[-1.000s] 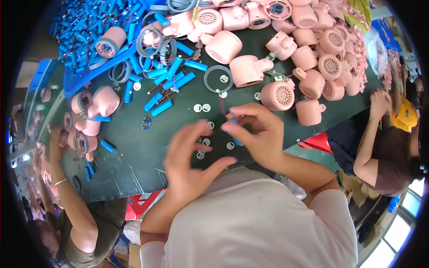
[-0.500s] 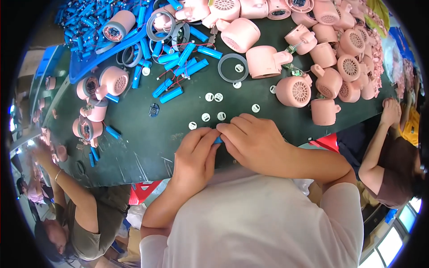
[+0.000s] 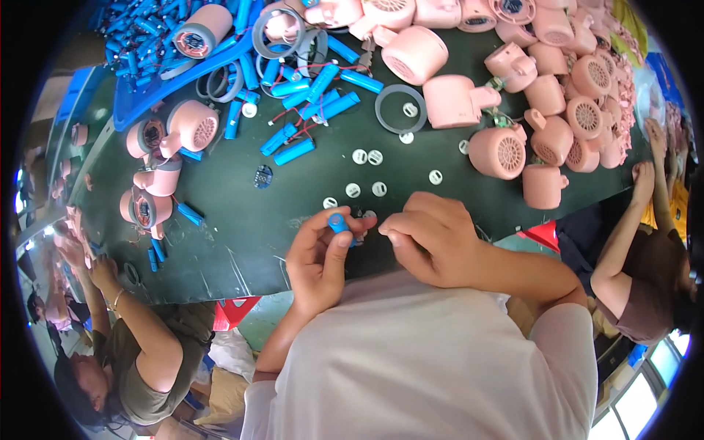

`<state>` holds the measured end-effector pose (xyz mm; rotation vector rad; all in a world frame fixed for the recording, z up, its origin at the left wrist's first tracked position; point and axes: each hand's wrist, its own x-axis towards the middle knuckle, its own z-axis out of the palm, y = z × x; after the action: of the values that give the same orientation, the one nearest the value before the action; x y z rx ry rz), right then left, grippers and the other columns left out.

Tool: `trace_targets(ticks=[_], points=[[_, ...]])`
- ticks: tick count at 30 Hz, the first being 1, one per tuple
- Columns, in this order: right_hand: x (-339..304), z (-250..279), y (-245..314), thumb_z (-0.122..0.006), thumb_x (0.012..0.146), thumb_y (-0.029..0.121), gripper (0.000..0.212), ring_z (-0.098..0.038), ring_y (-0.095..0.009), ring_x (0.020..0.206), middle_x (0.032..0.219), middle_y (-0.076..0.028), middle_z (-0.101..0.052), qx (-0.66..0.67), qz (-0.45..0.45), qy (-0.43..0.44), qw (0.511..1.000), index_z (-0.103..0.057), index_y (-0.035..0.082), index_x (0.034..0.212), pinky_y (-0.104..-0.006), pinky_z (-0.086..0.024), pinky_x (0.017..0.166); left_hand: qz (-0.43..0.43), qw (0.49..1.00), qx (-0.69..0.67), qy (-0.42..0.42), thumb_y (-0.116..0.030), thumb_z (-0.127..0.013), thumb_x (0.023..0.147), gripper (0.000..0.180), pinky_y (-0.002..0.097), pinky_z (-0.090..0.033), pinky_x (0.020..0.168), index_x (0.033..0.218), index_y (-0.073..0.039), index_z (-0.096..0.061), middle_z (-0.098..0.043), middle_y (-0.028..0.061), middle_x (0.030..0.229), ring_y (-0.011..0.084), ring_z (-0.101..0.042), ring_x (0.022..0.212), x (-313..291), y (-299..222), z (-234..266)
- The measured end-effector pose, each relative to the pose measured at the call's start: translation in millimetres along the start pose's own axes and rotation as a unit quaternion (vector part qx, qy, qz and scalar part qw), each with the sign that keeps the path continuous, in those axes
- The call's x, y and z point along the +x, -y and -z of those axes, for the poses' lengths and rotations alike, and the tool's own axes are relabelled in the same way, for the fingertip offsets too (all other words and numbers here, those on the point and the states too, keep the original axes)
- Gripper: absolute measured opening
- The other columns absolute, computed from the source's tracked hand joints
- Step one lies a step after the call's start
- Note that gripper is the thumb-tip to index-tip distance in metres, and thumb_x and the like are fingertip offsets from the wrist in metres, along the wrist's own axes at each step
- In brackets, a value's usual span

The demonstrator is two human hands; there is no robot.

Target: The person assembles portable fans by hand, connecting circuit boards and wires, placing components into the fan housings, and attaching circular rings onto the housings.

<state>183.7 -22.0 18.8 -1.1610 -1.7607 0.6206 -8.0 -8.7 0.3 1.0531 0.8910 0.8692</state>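
My left hand (image 3: 315,260) grips a small blue cylindrical battery (image 3: 338,223) between thumb and fingers, its round end tilted up. A short distance to the right, my right hand (image 3: 438,246) is apart from the battery, thumb and forefinger pinched together. Whether anything sits in that pinch is too small to tell. Just beyond both hands lie several round white stickers with dark marks, one (image 3: 378,189) near the left fingertips and another (image 3: 435,177) above the right hand. A small dark blue circuit board (image 3: 263,176) rests farther left.
Wired blue batteries (image 3: 323,84) lie loose mid-table, beside a grey ring (image 3: 378,112). A blue tray (image 3: 139,110) heaped with batteries stands far left. Pink round housings (image 3: 497,152) pile up at right; more (image 3: 192,125) sit left. Other people work at both sides.
My hands have separated: the left has turned and shows the battery's end, while the right has drawn away to the right. The person on the left has shifted their arms.
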Motion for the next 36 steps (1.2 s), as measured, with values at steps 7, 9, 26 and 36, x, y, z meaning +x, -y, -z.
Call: trace_targets(ticks=[7, 9, 26, 36], points=[[-16.2, 0.9, -9.3, -0.057, 0.084, -0.003, 0.010, -0.053, -0.021, 0.058, 0.072, -0.009, -0.059, 0.120, -0.139, 0.052, 0.982, -0.063, 0.000, 0.091, -0.0313, -0.041, 0.049, 0.003, 0.958, -0.273, -0.084, -0.018, -0.050, 0.098, 0.020, 0.0459, -0.042, 0.104, 0.110, -0.002, -0.049, -0.059, 0.0103, 0.099, 0.0298, -0.060, 0.108, 18.2, -11.9, 5.3], [-21.7, -2.9, -5.2, -0.056, 0.086, -0.002, 0.009, -0.054, -0.021, 0.058, 0.073, -0.010, -0.060, 0.118, -0.133, 0.043, 0.983, -0.063, 0.000, 0.091, -0.0307, -0.043, 0.051, 0.015, 0.942, -0.326, -0.075, -0.018, -0.050, 0.098, 0.019, 0.0472, -0.041, 0.104, 0.110, -0.003, -0.050, -0.059, 0.0094, 0.099, 0.0287, -0.060, 0.107, 24.4, -12.9, 3.1], [-140.0, 104.5, 43.6, -0.065, 0.073, 0.000, 0.035, -0.060, -0.031, 0.085, 0.094, -0.015, -0.064, -0.081, -0.316, 0.222, 0.919, -0.065, 0.002, 0.108, -0.0382, -0.049, 0.070, -0.161, 0.821, -0.546, -0.034, -0.014, -0.040, 0.101, 0.025, 0.0441, -0.035, 0.113, 0.111, 0.008, -0.045, -0.053, 0.0154, 0.117, 0.0293, -0.044, 0.128, 24.4, -40.0, 22.7], [-9.8, 79.1, 50.3, -0.076, 0.070, 0.003, 0.029, -0.062, -0.026, 0.077, 0.087, -0.012, -0.067, -0.080, -0.056, -0.040, 0.994, -0.068, 0.003, 0.098, -0.0330, -0.053, 0.064, -0.134, 0.910, -0.385, -0.073, -0.027, -0.043, 0.100, 0.027, 0.0408, -0.035, 0.111, 0.110, -0.003, -0.051, -0.055, 0.0090, 0.122, 0.0263, -0.045, 0.128, 30.8, -60.8, -3.6]])
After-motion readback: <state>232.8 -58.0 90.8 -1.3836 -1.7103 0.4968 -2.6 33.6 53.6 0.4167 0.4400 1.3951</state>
